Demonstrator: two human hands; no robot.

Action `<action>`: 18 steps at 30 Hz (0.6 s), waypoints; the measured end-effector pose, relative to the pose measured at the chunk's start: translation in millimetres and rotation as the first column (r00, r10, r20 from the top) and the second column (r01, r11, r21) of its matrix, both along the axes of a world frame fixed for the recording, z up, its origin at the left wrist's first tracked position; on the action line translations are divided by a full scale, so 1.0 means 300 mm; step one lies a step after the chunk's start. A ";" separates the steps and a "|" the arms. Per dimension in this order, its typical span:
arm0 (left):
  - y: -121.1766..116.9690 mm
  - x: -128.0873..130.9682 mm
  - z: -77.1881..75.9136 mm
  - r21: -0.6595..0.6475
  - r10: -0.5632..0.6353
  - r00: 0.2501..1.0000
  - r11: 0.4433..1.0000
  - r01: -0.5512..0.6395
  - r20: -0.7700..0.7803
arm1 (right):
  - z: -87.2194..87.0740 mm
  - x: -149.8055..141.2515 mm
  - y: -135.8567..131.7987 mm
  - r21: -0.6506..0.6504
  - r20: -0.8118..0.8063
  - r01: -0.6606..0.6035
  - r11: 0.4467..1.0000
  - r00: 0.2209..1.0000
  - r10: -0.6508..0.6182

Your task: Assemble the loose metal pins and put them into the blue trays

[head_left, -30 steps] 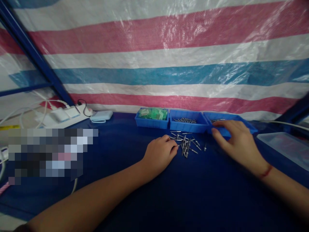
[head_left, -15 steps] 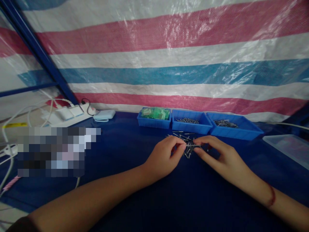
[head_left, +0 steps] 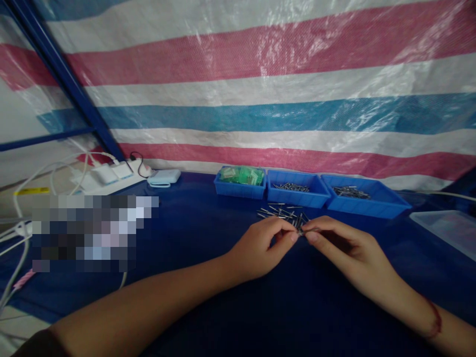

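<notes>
My left hand (head_left: 269,245) is closed in a pinch, its thumb and forefinger at the end of a small thin metal rod (head_left: 301,232). My right hand (head_left: 345,250) pinches the same rod from the other side, and the fingertips of both hands almost meet. The fingers hide most of the rod, so its exact kind does not show. Behind the fingertips, a loose pile of thin metal rods (head_left: 281,213), some dark and some silvery, lies on the dark blue table (head_left: 238,317).
Three blue bins stand in a row: one with green and clear packets (head_left: 241,191), a middle one (head_left: 297,198) and a right one (head_left: 366,207) with metal pieces. A clear plastic lid (head_left: 446,228) lies right. Left are a power strip (head_left: 115,183), cables and a light-blue case (head_left: 164,177).
Both hands have moved slightly right and nearer to me. My right fingertips have closed in toward the left ones along the rod, leaving less of it visible.
</notes>
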State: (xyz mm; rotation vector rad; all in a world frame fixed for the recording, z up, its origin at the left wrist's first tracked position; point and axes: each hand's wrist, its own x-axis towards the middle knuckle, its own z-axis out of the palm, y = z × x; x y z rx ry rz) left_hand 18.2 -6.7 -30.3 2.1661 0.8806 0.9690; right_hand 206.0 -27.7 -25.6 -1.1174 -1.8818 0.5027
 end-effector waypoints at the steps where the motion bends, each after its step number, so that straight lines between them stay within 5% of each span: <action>1: -0.001 -0.001 -0.001 0.004 -0.020 1.000 1.000 0.020 -0.011 | 0.000 0.000 0.000 0.005 0.004 0.000 1.000 1.000 0.000; 18: -0.001 -0.003 0.007 -0.055 -0.135 0.989 0.990 0.132 -0.053 | 0.002 -0.002 -0.011 0.062 0.078 -0.049 0.997 0.996 0.044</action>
